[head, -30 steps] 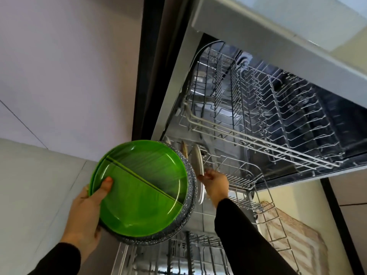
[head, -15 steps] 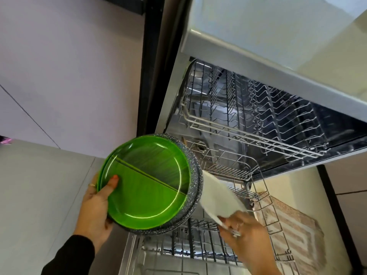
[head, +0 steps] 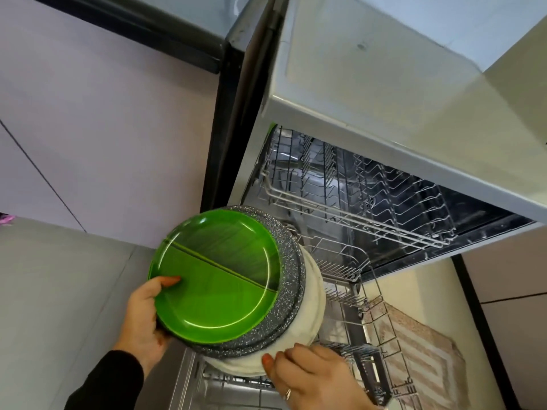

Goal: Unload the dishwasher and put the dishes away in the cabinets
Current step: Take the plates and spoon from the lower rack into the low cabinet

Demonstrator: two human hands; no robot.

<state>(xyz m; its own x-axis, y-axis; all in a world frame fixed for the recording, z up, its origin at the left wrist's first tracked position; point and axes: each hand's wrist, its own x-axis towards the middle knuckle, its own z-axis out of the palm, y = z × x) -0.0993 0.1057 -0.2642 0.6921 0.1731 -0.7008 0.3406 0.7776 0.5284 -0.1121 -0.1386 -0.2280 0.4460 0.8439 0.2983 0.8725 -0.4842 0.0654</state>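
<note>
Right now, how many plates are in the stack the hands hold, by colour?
Green plate: 1
Grey speckled plate: 1, perhaps more; edges unclear
White plate: 1
Total: 3 at least, between left hand and right hand.

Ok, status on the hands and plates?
Left hand holds plate stack, thumb on green plate. Right hand grips white plate underneath. Nothing blocking.

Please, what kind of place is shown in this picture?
Most likely a home kitchen. An open dishwasher shows wire racks, a person holds a stack of plates with a green plate on top, and a rug lies on the tiled floor.
</note>
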